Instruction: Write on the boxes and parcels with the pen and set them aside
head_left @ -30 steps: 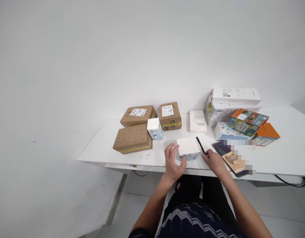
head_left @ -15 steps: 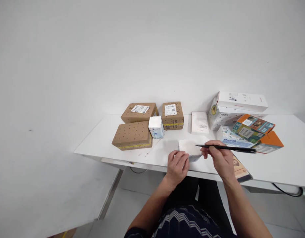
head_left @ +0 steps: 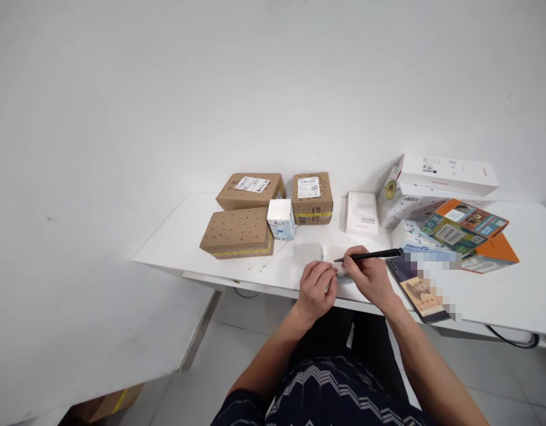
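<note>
At the front edge of the table, my left hand (head_left: 316, 290) has its fingers closed against the near left side of a small white box (head_left: 331, 252). My right hand (head_left: 369, 279) grips a slim black pen (head_left: 382, 254). The pen's tip is over the box's white top; whether it touches I cannot tell. Both hands hide much of the box's near side. A similar white and blue box (head_left: 280, 219) stands farther left, beside a brown carton (head_left: 238, 232). Right of my right hand lies a dark flat item with a picture (head_left: 418, 290), partly blurred.
Two more brown cartons, one at back left (head_left: 250, 190) and one near the middle (head_left: 312, 198), stand by the wall. A flat power bank box (head_left: 362, 213) lies right of them. White boxes (head_left: 448, 173) and orange-green boxes (head_left: 471, 222) are stacked at the right.
My right hand has moved left with the pen, bringing its tip closer to my left fingers over the box top. The view has shifted slightly, uncovering more of the dark flat item.
</note>
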The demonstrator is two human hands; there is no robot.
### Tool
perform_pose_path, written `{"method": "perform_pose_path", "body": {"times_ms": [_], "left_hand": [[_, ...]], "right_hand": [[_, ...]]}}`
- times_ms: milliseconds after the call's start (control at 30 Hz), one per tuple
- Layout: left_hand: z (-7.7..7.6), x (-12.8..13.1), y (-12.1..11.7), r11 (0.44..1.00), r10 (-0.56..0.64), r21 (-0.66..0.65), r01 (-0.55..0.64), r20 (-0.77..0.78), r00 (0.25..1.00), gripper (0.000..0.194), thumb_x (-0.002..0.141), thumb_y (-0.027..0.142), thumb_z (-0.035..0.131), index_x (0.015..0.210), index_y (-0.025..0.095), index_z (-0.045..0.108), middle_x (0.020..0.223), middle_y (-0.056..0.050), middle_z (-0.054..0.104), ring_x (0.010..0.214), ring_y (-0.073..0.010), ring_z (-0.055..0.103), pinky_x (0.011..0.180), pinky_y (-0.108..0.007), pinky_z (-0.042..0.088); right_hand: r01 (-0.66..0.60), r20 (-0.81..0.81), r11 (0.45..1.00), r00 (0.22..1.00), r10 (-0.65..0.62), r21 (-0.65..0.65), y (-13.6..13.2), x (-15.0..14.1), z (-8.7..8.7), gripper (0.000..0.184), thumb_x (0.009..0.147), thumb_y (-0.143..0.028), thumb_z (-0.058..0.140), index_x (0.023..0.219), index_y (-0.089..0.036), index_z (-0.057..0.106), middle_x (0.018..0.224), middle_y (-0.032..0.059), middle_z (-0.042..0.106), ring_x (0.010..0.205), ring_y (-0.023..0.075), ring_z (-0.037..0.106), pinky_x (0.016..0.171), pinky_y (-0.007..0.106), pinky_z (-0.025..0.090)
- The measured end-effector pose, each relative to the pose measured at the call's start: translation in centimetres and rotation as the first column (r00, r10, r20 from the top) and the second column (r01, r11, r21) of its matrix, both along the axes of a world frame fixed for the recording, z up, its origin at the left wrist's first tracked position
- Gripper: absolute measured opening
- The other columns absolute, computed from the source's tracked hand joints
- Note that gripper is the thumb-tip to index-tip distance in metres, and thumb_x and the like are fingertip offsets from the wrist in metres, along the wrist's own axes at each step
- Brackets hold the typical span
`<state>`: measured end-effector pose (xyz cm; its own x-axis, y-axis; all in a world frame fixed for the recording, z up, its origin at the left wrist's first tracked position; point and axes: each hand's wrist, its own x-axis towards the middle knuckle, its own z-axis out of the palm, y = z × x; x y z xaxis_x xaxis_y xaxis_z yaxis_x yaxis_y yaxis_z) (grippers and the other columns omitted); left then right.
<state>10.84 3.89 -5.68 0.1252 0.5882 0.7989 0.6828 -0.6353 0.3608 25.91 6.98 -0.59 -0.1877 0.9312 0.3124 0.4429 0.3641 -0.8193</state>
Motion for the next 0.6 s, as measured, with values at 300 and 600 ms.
{"method": "perform_pose_path", "body": {"times_ms": [300, 600], "left_hand": [[-0.03, 0.00, 0.06, 1.000, 0.008, -0.023, -0.007, 0.023, 1.000, 0.021, 0.083, 0.011, 0.052, 0.100, 0.019, 0.063, 0.095, -0.009, 0.067, 0.091, -0.0202, 0.063, 0.082, -0.038, 0.055], [0.04, -0.04, 0.04, 0.999, 0.003, -0.041, -0.002, 0.021, 1.000, 0.021, 0.084, 0.013, 0.050, 0.100, 0.019, 0.063, 0.095, -0.009, 0.067, 0.091, -0.0203, 0.063, 0.082, -0.039, 0.054]], "right_hand": [[-0.021, 0.052, 0.999, 0.998, 0.019, 0.039, -0.05, -0.27, 0.06, 0.011, 0.086, -0.028, 0.047, 0.079, -0.021, 0.051, 0.059, -0.0037, 0.051, 0.047, 0.0105, 0.047, 0.047, 0.022, 0.038], [-0.026, 0.029, 0.999, 0.999, 0.025, 0.028, -0.05, -0.30, 0.17, 0.012, 0.085, -0.030, 0.049, 0.077, -0.022, 0.053, 0.060, -0.0029, 0.053, 0.049, 0.0107, 0.047, 0.048, 0.023, 0.039]]}}
